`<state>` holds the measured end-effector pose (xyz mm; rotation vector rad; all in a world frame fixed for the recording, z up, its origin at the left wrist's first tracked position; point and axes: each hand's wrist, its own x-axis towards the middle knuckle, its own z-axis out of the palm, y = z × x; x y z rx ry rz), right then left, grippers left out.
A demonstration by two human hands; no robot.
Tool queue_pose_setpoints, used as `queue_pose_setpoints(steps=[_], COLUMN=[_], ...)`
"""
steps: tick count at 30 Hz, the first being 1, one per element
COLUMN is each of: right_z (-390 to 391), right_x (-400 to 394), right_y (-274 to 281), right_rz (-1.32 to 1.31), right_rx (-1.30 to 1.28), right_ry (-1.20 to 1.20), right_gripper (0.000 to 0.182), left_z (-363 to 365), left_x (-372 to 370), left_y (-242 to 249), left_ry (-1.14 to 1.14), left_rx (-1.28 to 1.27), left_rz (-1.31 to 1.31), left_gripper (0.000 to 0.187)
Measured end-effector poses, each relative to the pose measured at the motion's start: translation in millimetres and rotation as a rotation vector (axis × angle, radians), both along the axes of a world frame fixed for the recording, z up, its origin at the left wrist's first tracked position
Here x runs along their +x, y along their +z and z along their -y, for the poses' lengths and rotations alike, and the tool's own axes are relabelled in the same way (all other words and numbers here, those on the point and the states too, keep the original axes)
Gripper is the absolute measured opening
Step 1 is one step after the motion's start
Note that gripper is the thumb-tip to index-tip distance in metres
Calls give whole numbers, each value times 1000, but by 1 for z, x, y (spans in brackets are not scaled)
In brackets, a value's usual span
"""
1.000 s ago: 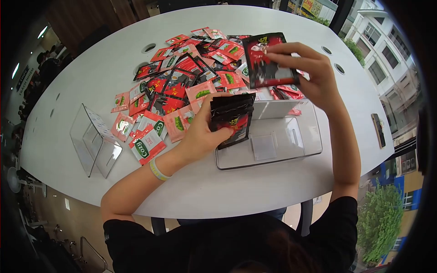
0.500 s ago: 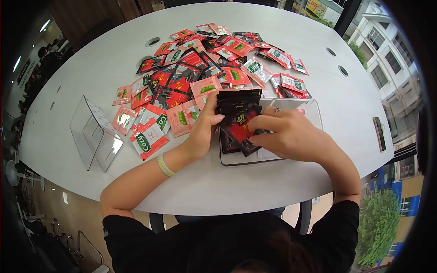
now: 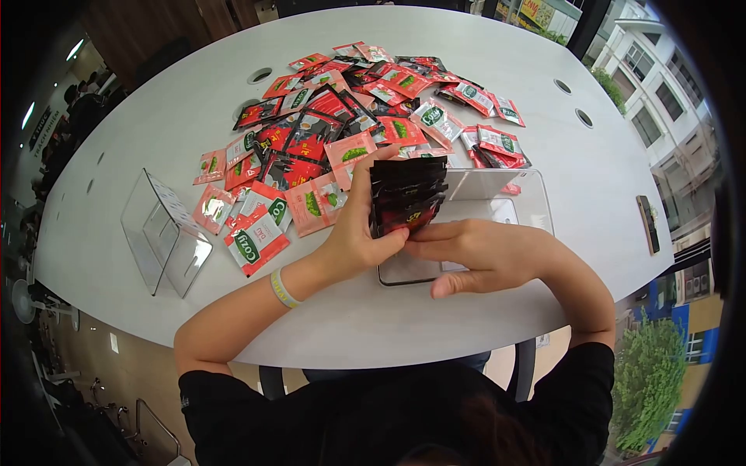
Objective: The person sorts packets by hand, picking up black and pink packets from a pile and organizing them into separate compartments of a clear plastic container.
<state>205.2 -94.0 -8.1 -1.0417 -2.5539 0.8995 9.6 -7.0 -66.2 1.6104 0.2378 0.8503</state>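
Observation:
A row of black and red sachets (image 3: 406,190) stands upright at the left end of a clear plastic box (image 3: 497,185). My left hand (image 3: 353,241) is closed around these sachets, its thumb across their front and its fingers along the left side. My right hand (image 3: 493,252) lies over the box, fingers stretched out with the tips at the front sachet's lower edge and the thumb held apart. Something white shows on the box floor, partly hidden under my right hand.
A heap of red, pink and black sachets (image 3: 315,144) covers the table beyond my hands. To the left stands a clear plastic holder (image 3: 167,233). A dark flat object (image 3: 647,225) lies near the right edge. Round holes pierce the white tabletop (image 3: 497,54).
The sachet my right hand was holding now stands at the front of the row. My right hand's fingers have straightened, and my left thumb has come down over the front.

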Motion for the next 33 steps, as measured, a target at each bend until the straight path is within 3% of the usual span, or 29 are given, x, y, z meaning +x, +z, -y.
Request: queue_pose_setpoints(steps=[3,7,9,13,19,23,26,28,29,31,33], right_z=[3,8,13,12,2,-1,-1,-1,-2,-1,0], right_x=[0,-6,-8,-9,-4,-2,-2,-1,0,1,0], right_y=[-7,-3,-7,-5,-8,-4,-5,-7,-8,-7,-5], right_rz=[-24,64,94,124,127,144,139,117,64,15,-3], right_rx=[-35,-66,87,144,196,203,207,204,200,201,203], right_ry=[47,14,-5,-9,30,57,33,12,20,28,10], right_gripper=[81,82,85,84,69,59,57,56,56,55,54], left_z=[0,-2,-4,-10,-27,-25,-39,-53,-63,-80,-90], left_x=[0,-1,-1,0,-5,-14,-34,-51,-60,-80,-88], left_y=[2,-3,-6,-3,20,27,25,37,37,34,25], left_ry=[8,-18,0,24,-124,-59,115,450,745,913,949], left_rx=[6,-44,-56,-115,-305,-204,33,86,475,762,747], left_rz=[-12,0,8,-28,-200,-238,-175,-292,-453,-764,-801], left_gripper=[77,68,64,60,72,82,74,63,55,50,55])
